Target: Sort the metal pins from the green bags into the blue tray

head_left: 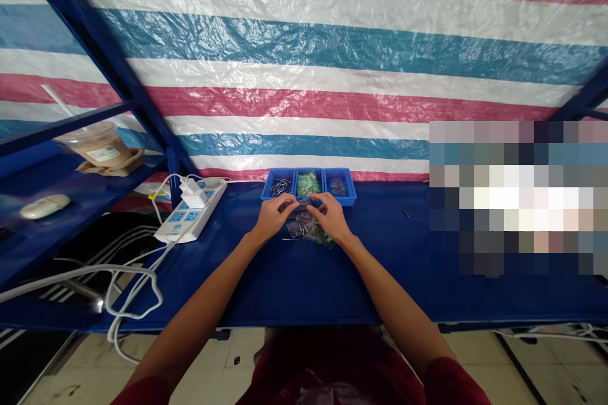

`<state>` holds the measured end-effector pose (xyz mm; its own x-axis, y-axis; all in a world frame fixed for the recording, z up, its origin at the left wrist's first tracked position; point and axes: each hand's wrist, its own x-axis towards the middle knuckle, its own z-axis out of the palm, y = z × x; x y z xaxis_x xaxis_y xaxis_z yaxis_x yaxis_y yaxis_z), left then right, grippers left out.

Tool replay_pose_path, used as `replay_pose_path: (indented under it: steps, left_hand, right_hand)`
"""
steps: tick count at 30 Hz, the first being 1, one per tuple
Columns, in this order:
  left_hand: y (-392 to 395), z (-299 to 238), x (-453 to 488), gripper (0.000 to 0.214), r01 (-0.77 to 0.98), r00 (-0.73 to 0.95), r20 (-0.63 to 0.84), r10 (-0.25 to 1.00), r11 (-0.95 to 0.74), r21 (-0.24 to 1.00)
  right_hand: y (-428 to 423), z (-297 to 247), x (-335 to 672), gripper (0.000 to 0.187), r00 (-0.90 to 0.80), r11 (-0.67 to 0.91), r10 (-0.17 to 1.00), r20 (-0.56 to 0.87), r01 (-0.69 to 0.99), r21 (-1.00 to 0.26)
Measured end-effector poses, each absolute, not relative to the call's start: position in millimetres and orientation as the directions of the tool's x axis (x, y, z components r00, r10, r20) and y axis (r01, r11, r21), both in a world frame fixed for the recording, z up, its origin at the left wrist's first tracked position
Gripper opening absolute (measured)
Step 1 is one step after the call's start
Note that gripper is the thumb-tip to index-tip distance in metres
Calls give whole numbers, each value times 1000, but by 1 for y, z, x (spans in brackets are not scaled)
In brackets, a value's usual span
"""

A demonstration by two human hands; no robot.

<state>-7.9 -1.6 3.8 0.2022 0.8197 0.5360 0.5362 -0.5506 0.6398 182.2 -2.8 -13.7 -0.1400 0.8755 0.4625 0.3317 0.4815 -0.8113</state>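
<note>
My left hand (pixel 275 215) and my right hand (pixel 330 215) meet over the blue table, thumbs and fingers pinched on a small clear plastic bag (pixel 304 204) between them. What the bag contains is too small to make out. Under and just in front of my hands lies a pile of small clear bags (pixel 304 229) with thin metal pieces in them. Behind my hands stand three blue bins: the left bin (pixel 266 188) has loose metal pieces, the middle bin (pixel 310 199) greenish packets, and the right bin (pixel 349 199) a few clear bags.
A white power strip (pixel 183 218) with a plug and cables stands at the left. A thin metal piece (pixel 291 239) lies by the pile, and a small dark piece (pixel 406 213) to the right. On the left shelf are a drink cup (pixel 102 144) and a mouse (pixel 45 206). The far right is pixelated.
</note>
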Motion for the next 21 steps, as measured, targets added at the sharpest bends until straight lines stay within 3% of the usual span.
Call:
replay_pose_path:
  steps: [6, 12, 21]
  left_hand:
    - [-3, 4, -4, 31, 326, 194, 451, 871, -491, 808]
    - [-1, 7, -4, 31, 391, 266, 377, 887, -456, 799]
    - [4, 9, -4, 26, 259, 262, 255, 931, -322, 911]
  right_hand:
    - [0, -19, 179, 22, -187, 518, 855, 483, 319, -794]
    - [-3, -17, 180, 24, -204, 559, 829, 520, 332, -760]
    - [-6, -16, 180, 28, -231, 538, 839, 492, 218, -815]
